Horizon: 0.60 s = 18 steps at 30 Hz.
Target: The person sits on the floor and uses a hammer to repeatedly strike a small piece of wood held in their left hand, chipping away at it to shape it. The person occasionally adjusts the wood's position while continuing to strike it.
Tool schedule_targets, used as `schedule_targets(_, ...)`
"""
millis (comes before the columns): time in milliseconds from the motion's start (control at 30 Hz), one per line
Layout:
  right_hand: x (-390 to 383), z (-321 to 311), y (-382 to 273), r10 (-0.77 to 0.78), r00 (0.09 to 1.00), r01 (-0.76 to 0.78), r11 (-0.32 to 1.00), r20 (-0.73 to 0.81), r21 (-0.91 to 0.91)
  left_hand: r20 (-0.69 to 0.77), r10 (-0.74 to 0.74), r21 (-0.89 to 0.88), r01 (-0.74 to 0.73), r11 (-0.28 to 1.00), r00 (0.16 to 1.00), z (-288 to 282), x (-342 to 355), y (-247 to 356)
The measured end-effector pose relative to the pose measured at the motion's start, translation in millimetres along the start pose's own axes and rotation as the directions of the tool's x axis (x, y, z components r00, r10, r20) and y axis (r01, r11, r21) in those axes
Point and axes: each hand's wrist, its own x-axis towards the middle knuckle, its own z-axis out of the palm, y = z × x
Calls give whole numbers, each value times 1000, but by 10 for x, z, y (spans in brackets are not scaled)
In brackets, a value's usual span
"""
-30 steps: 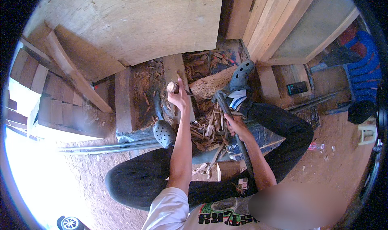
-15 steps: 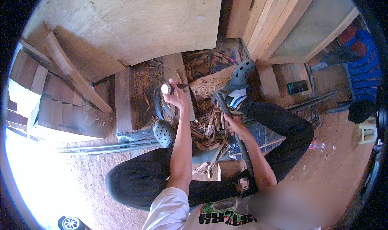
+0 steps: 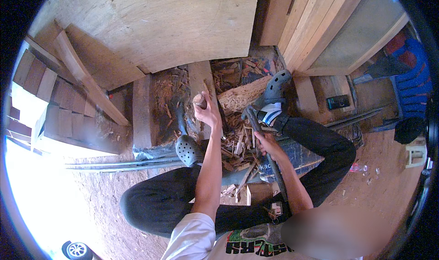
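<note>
Head view: left hand has its fingers wrapped around a short wooden stick, upright, near a plank. Right hand grips a dark curved blade — long axis from the log toward the person. Wood chips crowd the ground between the legs; open dirt lies to the left.

Centre of frame is tight. Left hand grips a short wood piece w/ an upright plank just behind and a pale log close to its right. Right hand on a dark curved tool; wood-chip pile fills the gap btw hands. Grey clogs and legs box in both sides. Open room: big plywood sheet at top, bare dirt lower left.
</note>
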Motion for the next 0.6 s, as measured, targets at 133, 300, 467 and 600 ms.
schedule_targets(133,3,0,-4,4,1000,-4,1000,-2,1,87,-149,-141,160,977,985,-1,19,41)
schedule_targets(300,35,-27,43,-26,1000,26,999,-2,-26,243,-204,-340,280,898,948,78,147,-1)
schedule_targets(467,75,-61,89,-25,1000,25,999,-4,-30,318,-161,-375,280,884,934,136,269,-177)
schedule_targets(600,87,-63,82,18,1000,-18,1000,-16,-14,431,-74,-413,269,870,899,163,297,-254)
